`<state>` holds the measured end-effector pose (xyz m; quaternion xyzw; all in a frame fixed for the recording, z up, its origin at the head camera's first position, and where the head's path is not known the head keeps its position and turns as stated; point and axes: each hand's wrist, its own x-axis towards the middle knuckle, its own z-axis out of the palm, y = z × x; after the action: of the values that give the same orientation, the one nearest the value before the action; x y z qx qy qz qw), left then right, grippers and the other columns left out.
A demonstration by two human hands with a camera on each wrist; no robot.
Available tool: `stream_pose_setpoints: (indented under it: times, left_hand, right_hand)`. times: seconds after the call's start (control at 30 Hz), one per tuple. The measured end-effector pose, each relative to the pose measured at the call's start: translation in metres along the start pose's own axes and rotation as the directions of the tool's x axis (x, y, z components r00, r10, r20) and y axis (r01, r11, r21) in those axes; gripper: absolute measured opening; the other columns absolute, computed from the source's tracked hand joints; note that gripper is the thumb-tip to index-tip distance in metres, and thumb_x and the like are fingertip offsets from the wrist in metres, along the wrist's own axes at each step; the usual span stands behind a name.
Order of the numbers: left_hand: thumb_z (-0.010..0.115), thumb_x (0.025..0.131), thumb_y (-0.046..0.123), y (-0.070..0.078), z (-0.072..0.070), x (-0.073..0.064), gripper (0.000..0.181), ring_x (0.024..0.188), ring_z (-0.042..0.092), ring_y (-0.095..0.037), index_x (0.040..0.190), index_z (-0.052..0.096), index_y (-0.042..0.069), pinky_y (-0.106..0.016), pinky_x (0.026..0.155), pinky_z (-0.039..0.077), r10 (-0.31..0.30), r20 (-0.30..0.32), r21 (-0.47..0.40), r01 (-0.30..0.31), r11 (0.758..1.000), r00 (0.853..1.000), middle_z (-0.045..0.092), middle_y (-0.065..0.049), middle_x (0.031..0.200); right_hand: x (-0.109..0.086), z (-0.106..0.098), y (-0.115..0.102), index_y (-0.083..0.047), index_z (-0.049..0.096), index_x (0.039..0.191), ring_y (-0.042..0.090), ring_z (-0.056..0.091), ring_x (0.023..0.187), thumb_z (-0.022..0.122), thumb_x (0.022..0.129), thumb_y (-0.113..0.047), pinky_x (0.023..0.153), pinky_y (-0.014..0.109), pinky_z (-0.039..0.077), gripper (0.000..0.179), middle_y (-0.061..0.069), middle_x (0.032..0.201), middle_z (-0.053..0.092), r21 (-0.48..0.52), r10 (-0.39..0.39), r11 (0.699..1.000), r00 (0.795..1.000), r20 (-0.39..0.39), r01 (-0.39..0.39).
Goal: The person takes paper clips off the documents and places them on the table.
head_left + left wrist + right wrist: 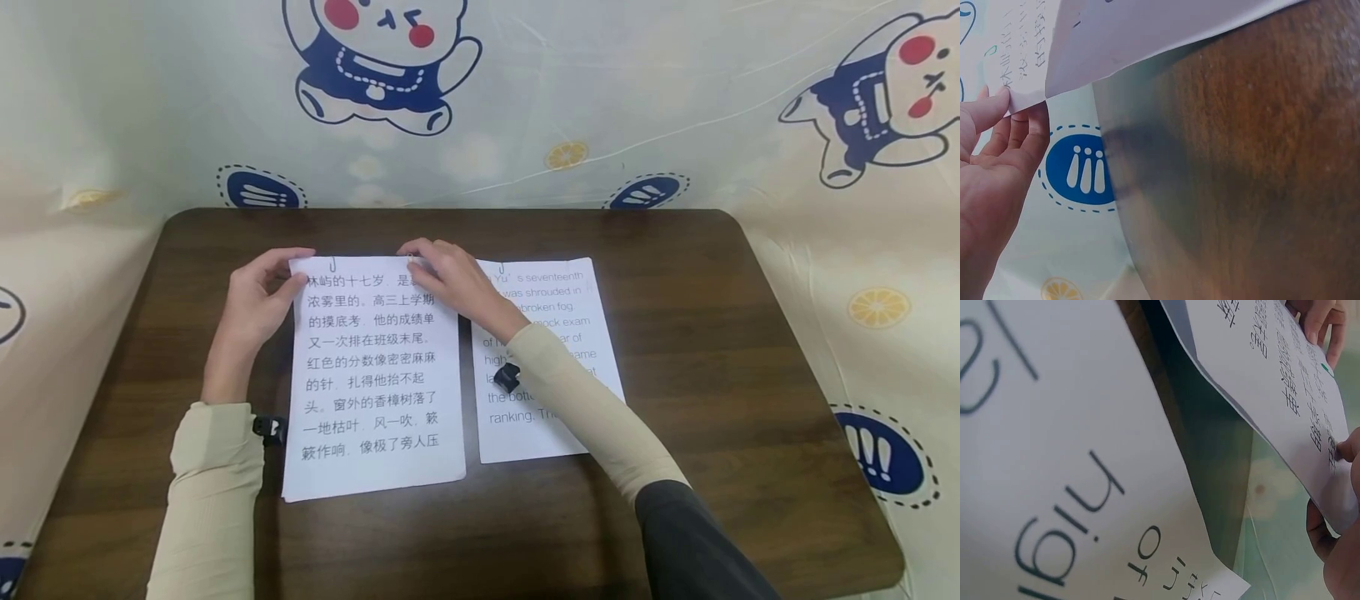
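Note:
A stack of white sheets printed with large Chinese text is lifted at its far edge over the table. My left hand pinches its top left corner, thumb on the printed face and fingers behind, as the left wrist view also shows. At the top right corner, my right hand pinches the stack between thumb and fingers. A small paper clip sits on the top edge between the hands. To the right lies a second stack with English text, partly covered by my right forearm.
The dark wooden table has rounded corners. A patterned cloth with cartoon bears and orange slices hangs behind and beside it. Another paper clip is on the English stack's top edge. Each wrist wears a small black camera.

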<state>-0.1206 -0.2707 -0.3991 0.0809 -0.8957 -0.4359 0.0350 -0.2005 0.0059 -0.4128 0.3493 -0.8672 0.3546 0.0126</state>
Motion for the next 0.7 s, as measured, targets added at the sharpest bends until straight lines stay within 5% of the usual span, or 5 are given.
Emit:
stream_pose_setpoints:
  times: [0.13,0.7]
  left_hand:
    - [0.055,0.102,0.027,0.0008,-0.0005,-0.0012,0.041,0.111,0.055,-0.016,0.143,0.056,0.025,-0.007,0.082,0.045,0.012,-0.009,0.001,-0.012,1.0,1.0,0.06,-0.008,0.136]
    - [0.055,0.102,0.026,-0.0004,0.0002,-0.0009,0.04,0.11,0.054,-0.014,0.142,0.057,0.025,-0.011,0.086,0.045,0.018,-0.012,-0.002,-0.018,1.0,1.0,0.061,-0.008,0.136]
  right_hand:
    - [0.0004,0.0009,-0.0001,-0.017,0.061,0.13,0.013,0.055,0.094,0.055,0.103,-0.024,0.082,0.027,0.043,0.029,0.0,0.121,0.07,0.022,0.028,0.999,1.0,0.007,-0.028]
    - [-0.0011,0.0043,-0.0018,-0.017,0.063,0.132,0.014,0.055,0.09,0.055,0.103,-0.023,0.079,0.026,0.044,0.031,0.003,0.119,0.071,0.02,0.025,1.0,0.999,-0.041,-0.024]
